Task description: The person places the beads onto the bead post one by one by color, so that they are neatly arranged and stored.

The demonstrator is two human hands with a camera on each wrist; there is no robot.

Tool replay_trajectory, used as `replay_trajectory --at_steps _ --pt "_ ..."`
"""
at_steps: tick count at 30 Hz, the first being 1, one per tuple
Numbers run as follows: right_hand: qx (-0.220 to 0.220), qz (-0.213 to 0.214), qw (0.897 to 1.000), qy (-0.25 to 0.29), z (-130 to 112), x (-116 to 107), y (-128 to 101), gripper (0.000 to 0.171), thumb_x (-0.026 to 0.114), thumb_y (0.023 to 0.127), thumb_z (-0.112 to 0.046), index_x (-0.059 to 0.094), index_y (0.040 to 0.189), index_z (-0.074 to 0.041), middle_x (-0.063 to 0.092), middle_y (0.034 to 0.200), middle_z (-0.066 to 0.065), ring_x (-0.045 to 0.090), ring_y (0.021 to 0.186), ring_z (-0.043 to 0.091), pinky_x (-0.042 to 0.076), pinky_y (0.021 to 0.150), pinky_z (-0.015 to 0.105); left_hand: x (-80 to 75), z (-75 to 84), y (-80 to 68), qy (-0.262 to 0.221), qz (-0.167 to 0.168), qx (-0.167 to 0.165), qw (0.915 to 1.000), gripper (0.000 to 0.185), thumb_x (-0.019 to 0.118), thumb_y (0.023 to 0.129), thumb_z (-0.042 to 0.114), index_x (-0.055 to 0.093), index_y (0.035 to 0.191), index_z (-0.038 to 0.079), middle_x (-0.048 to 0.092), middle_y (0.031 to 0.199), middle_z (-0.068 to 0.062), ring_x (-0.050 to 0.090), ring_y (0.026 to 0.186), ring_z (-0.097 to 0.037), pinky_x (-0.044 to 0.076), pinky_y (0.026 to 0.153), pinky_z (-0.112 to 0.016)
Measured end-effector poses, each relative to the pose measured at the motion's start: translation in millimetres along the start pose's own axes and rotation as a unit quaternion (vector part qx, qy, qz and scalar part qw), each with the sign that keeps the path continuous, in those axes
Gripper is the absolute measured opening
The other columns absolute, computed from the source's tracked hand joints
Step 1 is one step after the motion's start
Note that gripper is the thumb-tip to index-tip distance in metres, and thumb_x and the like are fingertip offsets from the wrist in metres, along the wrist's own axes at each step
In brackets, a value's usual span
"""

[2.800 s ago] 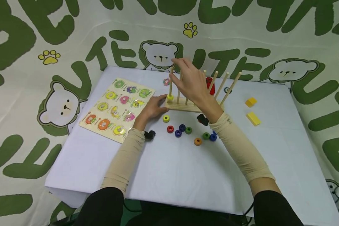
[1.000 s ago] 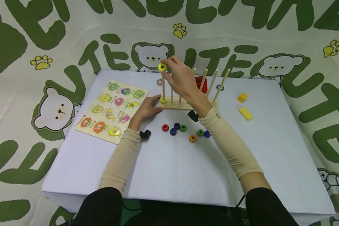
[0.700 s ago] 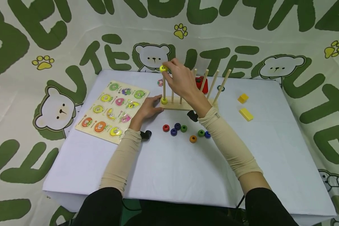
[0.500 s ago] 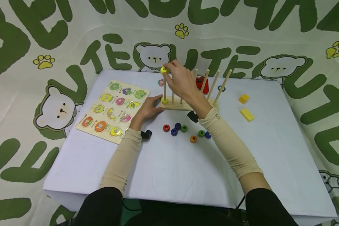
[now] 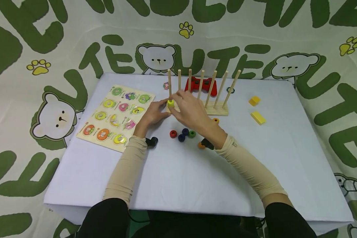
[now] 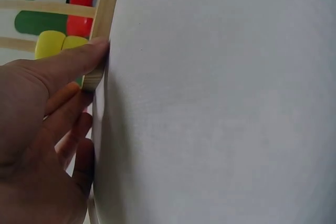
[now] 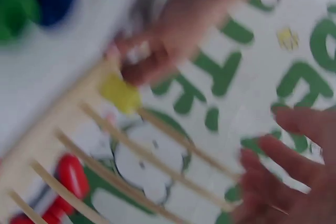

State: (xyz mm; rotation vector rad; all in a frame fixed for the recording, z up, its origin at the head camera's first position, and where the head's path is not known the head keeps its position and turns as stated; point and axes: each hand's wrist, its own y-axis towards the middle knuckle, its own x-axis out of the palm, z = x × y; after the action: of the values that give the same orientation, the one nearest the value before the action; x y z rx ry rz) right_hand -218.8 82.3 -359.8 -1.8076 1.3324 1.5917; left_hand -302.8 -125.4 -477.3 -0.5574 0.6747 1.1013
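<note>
Pinching peg rack (image 5: 218, 110) near yellow rings (image 5: 170, 103): left grip (image 5: 154, 114)

Pale wood rack (image 5: 218, 112), yellow rings (image 5: 171, 103) on it. From there: red ring (image 5: 173, 134), blue rings (image 5: 181, 138), green ring (image 5: 191, 134) at seven o'clock; red gamepad (image 5: 206, 84), twelve; yellow blocks (image 5: 258, 117), three; cream board (image 5: 126, 115) patterned with multicoloured fruit, nine. White cloth (image 5: 241, 178).

Left fingers (image 6: 68, 116) pinch while right fingers (image 7: 286, 158) spread loosely

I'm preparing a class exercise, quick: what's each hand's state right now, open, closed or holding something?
Left hand: closed, gripping one end of the wooden base.
Right hand: open, holding nothing.
</note>
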Motion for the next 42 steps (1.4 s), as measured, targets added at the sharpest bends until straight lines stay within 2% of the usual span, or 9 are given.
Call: replay_trajectory --at_steps 3,5,9,15,20,28,35,38,42 --pt "-0.011 -0.131 0.99 -0.054 -4 26 -17 0.044 0.072 0.103 -0.035 0.069 0.139 -0.009 0.069 0.127 0.011 0.063 0.113 0.03 0.059 0.093 0.043 -2.9 -0.1 -1.9 -0.007 0.005 0.002 1.0 0.076 0.078 0.097 0.018 0.042 0.163 0.003 0.045 0.166 -0.021 0.036 0.158 -0.038 0.025 0.133 -0.047" --pt "-0.014 -0.188 0.979 -0.076 -4 43 -26 0.047 0.073 0.102 -0.037 0.068 0.14 -0.01 0.069 0.129 0.012 0.061 0.118 0.031 0.054 0.102 0.046 -3.5 0.2 -2.3 -0.012 0.005 0.0 0.9999 0.076 0.077 0.098 0.018 0.042 0.163 0.003 0.044 0.166 -0.021 0.036 0.158 -0.038 0.025 0.133 -0.047" --pt "-0.016 -0.209 0.974 -0.081 -3 67 -34 0.04 0.074 0.102 -0.033 0.07 0.134 -0.01 0.07 0.127 0.011 0.061 0.12 0.033 0.049 0.109 0.05 -2.4 -0.2 -1.4 -0.013 0.005 -0.005 0.9999 0.076 0.077 0.098 0.017 0.042 0.163 0.004 0.043 0.167 -0.02 0.035 0.158 -0.037 0.025 0.133 -0.046" --pt "-0.03 -0.188 0.979 -0.073 -2 80 -36 0.025 0.072 0.104 -0.023 0.075 0.125 -0.011 0.075 0.119 0.007 0.065 0.117 0.032 0.045 0.115 0.052 -1.1 -2.8 -1.7 -0.016 0.006 -0.011 0.9998 0.076 0.076 0.098 0.018 0.041 0.164 0.004 0.043 0.168 -0.02 0.034 0.159 -0.038 0.024 0.134 -0.047" --pt "-0.044 -0.153 0.986 -0.046 1 76 -36 0.025 0.073 0.103 -0.023 0.076 0.125 -0.012 0.076 0.116 0.005 0.067 0.113 0.029 0.047 0.113 0.05 0.1 -4.5 -1.9 -0.02 0.007 -0.013 0.9997 0.076 0.076 0.098 0.018 0.041 0.164 0.005 0.043 0.168 -0.019 0.033 0.159 -0.037 0.024 0.134 -0.048" --pt "0.0 -0.024 0.999 0.044 19 18 -16 0.037 0.076 0.102 -0.022 0.072 0.135 -0.007 0.073 0.123 0.012 0.067 0.111 0.03 0.058 0.097 0.044 2.2 -3.7 0.4 -0.003 0.008 0.001 1.0 0.075 0.077 0.099 0.019 0.042 0.163 0.005 0.045 0.166 -0.019 0.035 0.158 -0.038 0.024 0.134 -0.047" --pt "0.036 0.109 0.99 0.08 36 -31 16 0.036 0.075 0.102 -0.02 0.071 0.134 -0.003 0.07 0.124 0.014 0.064 0.107 0.03 0.059 0.088 0.04 2.2 -3.3 3.7 0.001 0.01 -0.007 0.9999 0.076 0.079 0.097 0.02 0.043 0.163 0.007 0.045 0.167 -0.018 0.035 0.159 -0.037 0.022 0.134 -0.047" --pt "0.026 0.14 0.987 0.078 38 -39 31 0.036 0.073 0.104 -0.019 0.07 0.136 -0.003 0.069 0.126 0.015 0.061 0.104 0.03 0.058 0.082 0.038 2.3 -3.1 2.7 -0.003 0.012 -0.003 0.9999 0.076 0.08 0.096 0.018 0.044 0.162 0.005 0.045 0.166 -0.019 0.036 0.158 -0.037 0.023 0.134 -0.046" --pt "0.03 0.141 0.987 0.066 38 -41 47 0.036 0.07 0.106 -0.022 0.07 0.137 -0.005 0.069 0.127 0.012 0.061 0.104 0.028 0.057 0.081 0.037 2.2 -3.8 2.1 -0.005 0.013 0.005 0.9999 0.076 0.08 0.096 0.017 0.045 0.162 0.004 0.046 0.165 -0.02 0.037 0.158 -0.037 0.024 0.134 -0.045"
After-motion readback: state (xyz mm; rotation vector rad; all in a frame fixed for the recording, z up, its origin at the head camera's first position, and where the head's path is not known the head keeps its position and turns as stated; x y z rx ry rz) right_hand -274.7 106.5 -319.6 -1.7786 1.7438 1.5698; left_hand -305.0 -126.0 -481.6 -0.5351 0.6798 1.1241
